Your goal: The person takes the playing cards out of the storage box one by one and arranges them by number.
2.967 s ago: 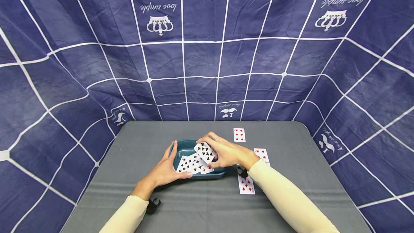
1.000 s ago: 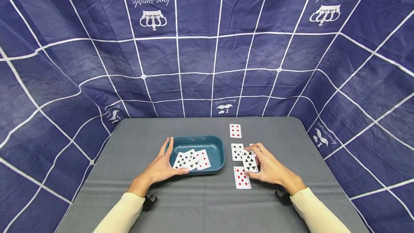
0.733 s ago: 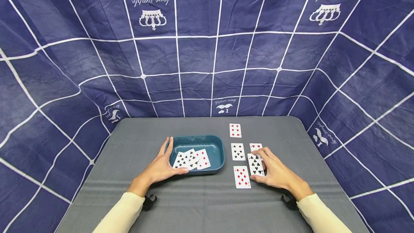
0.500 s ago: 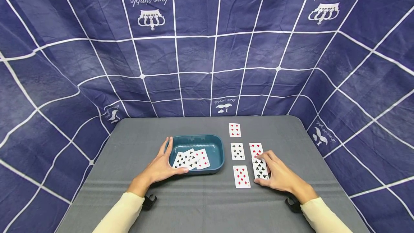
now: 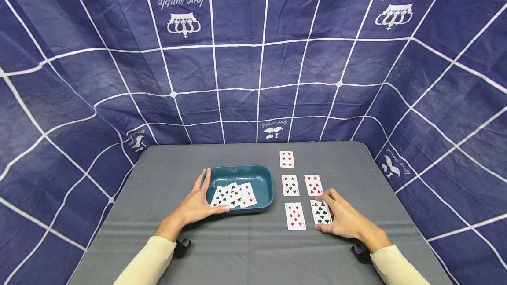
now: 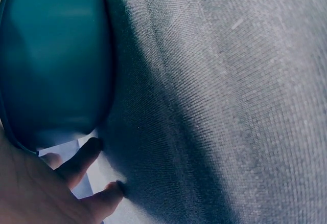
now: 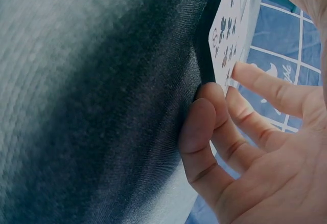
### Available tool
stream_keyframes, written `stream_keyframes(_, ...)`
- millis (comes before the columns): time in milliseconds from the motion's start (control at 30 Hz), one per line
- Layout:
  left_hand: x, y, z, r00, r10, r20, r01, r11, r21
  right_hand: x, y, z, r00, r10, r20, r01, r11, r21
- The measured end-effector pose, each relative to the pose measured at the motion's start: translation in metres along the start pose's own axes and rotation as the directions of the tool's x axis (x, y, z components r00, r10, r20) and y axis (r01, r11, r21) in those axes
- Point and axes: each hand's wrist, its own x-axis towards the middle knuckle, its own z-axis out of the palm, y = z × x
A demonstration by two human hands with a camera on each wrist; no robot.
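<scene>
In the head view my right hand (image 5: 348, 219) holds a black clubs playing card (image 5: 320, 211) by its edges, thumb at the near edge and a fingertip at the far edge. The right wrist view shows this clubs card (image 7: 227, 35) close over the grey cloth, with fingertips right at its edge. My left hand (image 5: 194, 206) grips the left end of a dark teal rectangular tray (image 5: 266, 179), thumb over the front rim and fingers at the far left corner. Several overlapping playing cards (image 5: 229, 195), black and red, lie face up in the tray's left half.
Right of the tray, cards lie face up on the grey-covered table (image 5: 245, 250): two hearts cards, one being a six of hearts (image 5: 287, 159), a spades card (image 5: 291, 185) and a diamonds card (image 5: 295, 216). A blue grid-patterned curtain (image 5: 237, 69) surrounds the table.
My right hand has lifted the clubs card from the tray and carried it right, to a place below a hearts card and beside the diamonds card. My left hand has stayed at the tray.
</scene>
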Motion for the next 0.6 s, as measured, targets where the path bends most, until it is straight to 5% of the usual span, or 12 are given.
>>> stream_keyframes(600,-0.0003,-0.0008,0.0002,1.0,0.003,0.005,-0.003,1.0,-0.01,-0.0044,-0.0008,0.0008,1.0,-0.019,0.012,0.019,1.0,0.019)
